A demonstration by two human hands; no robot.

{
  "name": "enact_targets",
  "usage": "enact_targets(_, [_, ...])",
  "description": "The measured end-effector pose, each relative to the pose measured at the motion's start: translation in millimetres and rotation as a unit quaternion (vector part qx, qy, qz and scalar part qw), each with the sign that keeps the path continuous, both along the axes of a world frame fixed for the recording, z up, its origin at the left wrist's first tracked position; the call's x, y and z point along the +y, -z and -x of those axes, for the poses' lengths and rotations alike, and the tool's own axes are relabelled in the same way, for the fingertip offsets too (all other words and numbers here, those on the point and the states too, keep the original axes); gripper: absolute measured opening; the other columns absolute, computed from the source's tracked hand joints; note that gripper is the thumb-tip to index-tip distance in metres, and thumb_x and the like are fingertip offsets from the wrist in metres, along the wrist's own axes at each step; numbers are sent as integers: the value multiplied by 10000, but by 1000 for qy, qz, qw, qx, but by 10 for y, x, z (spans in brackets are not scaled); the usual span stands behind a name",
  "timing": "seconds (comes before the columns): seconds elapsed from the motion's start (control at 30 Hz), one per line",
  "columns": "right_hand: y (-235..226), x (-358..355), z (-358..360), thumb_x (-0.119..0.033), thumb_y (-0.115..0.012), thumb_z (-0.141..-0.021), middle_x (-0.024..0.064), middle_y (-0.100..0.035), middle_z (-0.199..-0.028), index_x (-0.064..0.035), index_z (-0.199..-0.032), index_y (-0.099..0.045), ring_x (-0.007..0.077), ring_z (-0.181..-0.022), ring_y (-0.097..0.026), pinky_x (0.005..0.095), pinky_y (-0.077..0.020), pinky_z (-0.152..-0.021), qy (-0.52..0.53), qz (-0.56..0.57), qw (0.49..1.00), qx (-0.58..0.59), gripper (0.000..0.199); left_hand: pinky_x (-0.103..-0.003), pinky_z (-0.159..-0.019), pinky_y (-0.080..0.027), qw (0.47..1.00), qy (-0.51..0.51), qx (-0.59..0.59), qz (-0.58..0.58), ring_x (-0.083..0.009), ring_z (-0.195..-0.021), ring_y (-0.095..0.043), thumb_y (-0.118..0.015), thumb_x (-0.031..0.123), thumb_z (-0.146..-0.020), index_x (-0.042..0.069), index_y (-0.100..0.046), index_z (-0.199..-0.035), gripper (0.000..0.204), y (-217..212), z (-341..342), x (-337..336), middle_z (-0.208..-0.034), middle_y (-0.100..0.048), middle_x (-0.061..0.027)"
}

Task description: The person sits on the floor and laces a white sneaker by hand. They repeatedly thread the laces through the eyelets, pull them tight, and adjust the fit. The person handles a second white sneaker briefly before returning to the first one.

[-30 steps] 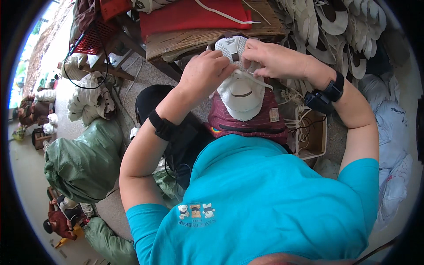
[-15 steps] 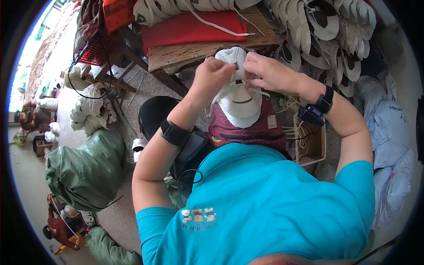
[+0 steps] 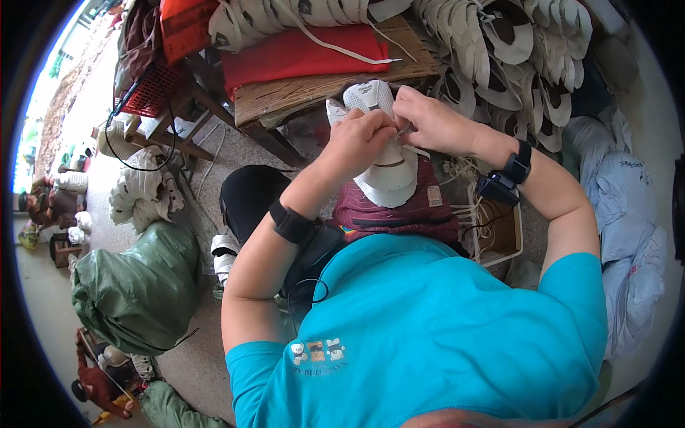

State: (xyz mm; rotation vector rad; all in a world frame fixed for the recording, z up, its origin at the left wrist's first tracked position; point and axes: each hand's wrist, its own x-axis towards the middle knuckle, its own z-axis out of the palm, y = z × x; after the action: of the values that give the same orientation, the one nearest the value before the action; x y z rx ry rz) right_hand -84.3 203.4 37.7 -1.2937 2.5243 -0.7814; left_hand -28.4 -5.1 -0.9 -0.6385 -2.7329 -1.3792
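A white shoe upper (image 3: 386,191) lies on the maroon cloth (image 3: 389,221) over my lap, its rounded toe toward me. Its perforated tongue (image 3: 368,95) sticks up at the far end, near the table's edge. Over the lacing area my left hand (image 3: 360,137) is closed, fingertips pinched together; what they hold is hidden. Right beside it, my right hand (image 3: 433,123) pinches too, its fingertips meeting the left ones at what looks like a shoelace. A loose piece of white shoelace (image 3: 417,150) shows just below the right hand.
Ahead stands a wooden table (image 3: 278,98) with red cloth (image 3: 300,64) and a row of white uppers (image 3: 285,21). More uppers (image 3: 499,71) hang in bunches at the far right. A box of laces (image 3: 499,232) sits by my right side. Green sacks (image 3: 139,285) lie left.
My left hand has moved right and slightly nearer, from the tongue to meet my right hand over the lacing area. The whole view has shifted slightly.
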Motion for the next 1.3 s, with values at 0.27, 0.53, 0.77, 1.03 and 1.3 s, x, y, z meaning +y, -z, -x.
enact_targets(0.27, [195, -32, -109, 54, -638, -720, 177, -526, -1066, -14, -1069, -597, 386, -979, -558, 423, -492, -845, 14, 77, 994, 80, 359, -534, -840, -480, 996, 23, 15, 88, -346, -1050, -595, -577, 362, -940, 159, -662, -1071, 256, 295, 166, 72, -1037, -684, -81])
enact_targets(0.53, [-6, -43, -241, -40, -733, -752, 157, -524, -1014, -7, -1000, -571, 372, -926, -573, 407, -496, -772, 24, 39, 999, 28, 299, -489, -719, -513, 995, -89, 16, -30, -426, -820, -653, -552, 186, -939, 41, -597, -943, 152, 91, 17, 132, -840, -674, -204])
enact_targets(0.77, [0, -192, -270, -57, -688, -824, 126, -532, -929, 14, -850, -612, 283, -786, -601, 370, -494, -691, 86, 25, 995, 37, 108, -487, -714, -484, 972, -148, 9, -180, -422, -847, -634, -545, 166, -960, 15, -541, -957, 151, 77, -128, 127, -859, -658, -204])
enact_targets(1.03, [61, -312, -287, -31, -620, -913, 14, -506, -909, -3, -826, -618, 72, -667, -493, 212, -403, -594, 210, 311, 903, -208, 91, -316, -616, -479, 901, -153, -102, -393, -143, -695, -570, -595, 64, -942, -1, -543, -949, 83, 105, -168, 31, -784, -605, -83])
enact_targets(1.3, [109, -538, -317, -139, -636, -927, 164, -648, -845, -12, -948, -625, 242, -705, -637, 357, -492, -635, 157, 213, 950, -167, 130, -238, -570, -460, 891, -191, -72, -405, -73, -652, -546, -626, 69, -954, 5, -606, -936, 69, 73, -205, -11, -765, -596, -15])
